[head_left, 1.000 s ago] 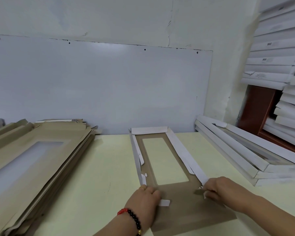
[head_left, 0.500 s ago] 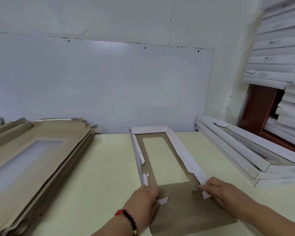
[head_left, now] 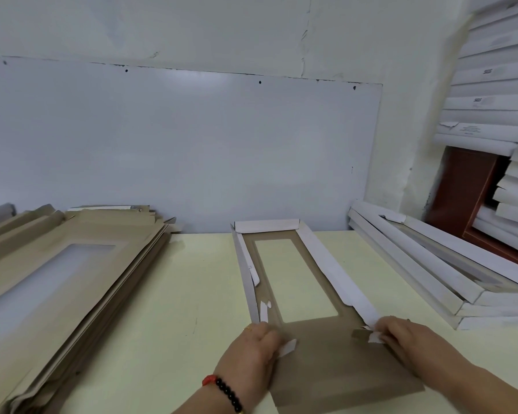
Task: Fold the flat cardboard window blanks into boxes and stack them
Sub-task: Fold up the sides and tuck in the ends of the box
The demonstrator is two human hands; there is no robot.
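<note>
A half-folded window blank (head_left: 317, 351) lies brown side up in the middle of the pale table (head_left: 162, 309). Its far flap and both long side flaps are raised, showing white. My left hand (head_left: 251, 351) grips the near end of the left side flap, with a small white tab sticking out by the fingers. My right hand (head_left: 407, 339) pinches the near end of the right side flap and its small tab. The near end panel of the blank still lies flat between my wrists.
A thick stack of flat brown blanks (head_left: 57, 279) fills the left of the table. Folded white boxes (head_left: 431, 273) lie stacked at the right edge. More white boxes (head_left: 491, 94) are piled high against the right wall. A grey wall panel stands behind.
Both hands have shifted slightly along the near ends of the side flaps, and the small tabs have turned a little inward. The blank itself stays in place.
</note>
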